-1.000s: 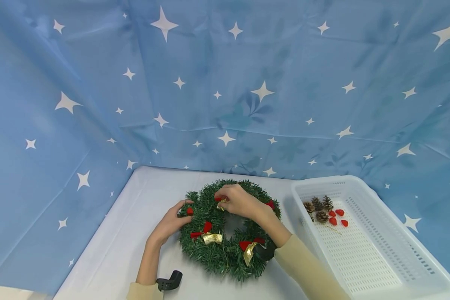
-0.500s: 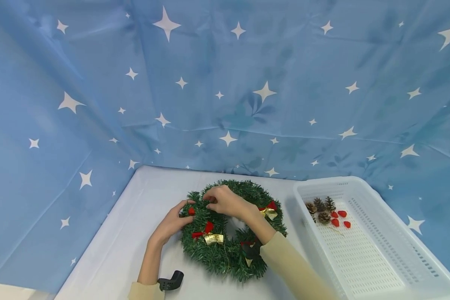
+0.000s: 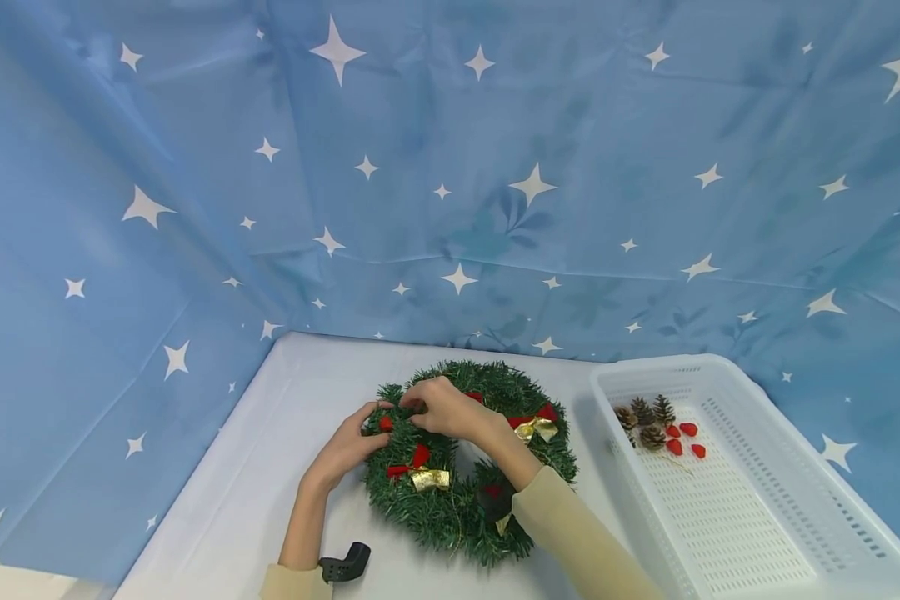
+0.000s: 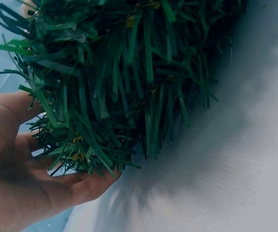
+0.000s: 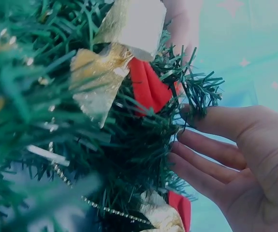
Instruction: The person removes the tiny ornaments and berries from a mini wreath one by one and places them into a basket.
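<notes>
A green tinsel wreath lies on the white table. Around its upper-left outer edge curves my left hand, thumb and fingers on either side of a strand beside a red piece. From the ring's inner side my right hand pinches a green sprig between thumb and forefinger. Red-and-gold bows sit on the wreath: one bow at left, another bow at right. A string of gold beads runs through the tinsel in the right wrist view.
To the right stands a white perforated basket. Several pine cones and red pieces lie at its far left. A blue starry cloth hangs behind the table. Each wrist carries a black camera mount.
My right hand has left a bow on the ring's upper inner edge and moved left to the strand near my left hand. The right-hand bow is uncovered. My left hand keeps its place.
</notes>
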A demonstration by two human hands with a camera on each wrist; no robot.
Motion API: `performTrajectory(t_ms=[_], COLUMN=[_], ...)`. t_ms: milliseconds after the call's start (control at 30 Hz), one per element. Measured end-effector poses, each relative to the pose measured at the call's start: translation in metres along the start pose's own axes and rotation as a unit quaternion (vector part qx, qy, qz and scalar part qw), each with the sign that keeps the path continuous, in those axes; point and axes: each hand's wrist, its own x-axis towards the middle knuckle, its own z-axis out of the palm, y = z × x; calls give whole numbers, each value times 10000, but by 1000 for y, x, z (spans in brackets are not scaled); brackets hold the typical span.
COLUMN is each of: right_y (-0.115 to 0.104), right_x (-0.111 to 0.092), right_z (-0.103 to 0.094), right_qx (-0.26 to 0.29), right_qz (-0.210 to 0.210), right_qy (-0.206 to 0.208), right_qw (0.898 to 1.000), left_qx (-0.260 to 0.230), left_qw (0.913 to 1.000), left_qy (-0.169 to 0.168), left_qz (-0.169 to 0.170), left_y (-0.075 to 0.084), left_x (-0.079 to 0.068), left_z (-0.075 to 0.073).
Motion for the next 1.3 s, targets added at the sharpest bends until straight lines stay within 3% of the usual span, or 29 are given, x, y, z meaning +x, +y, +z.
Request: performTrajectory(t_ms=[767,1033,1300], right_y=[-21,-28,-30], right_x=[25,28,26], right_z=[7,10,10], right_qx=[-139,-539,-855], right_qz=[120,49,23], right_qy=[-577,-544,-443], right_qw=[9982,9971,9953], left_qx=[-26,63,43], left_qw=[9999,9999,9999], left_qy=[107,59,131], left_qz=[13,120,17], left_y=[0,1,-1], left_x=[-1,-4,-4], left_z=[3,1,1])
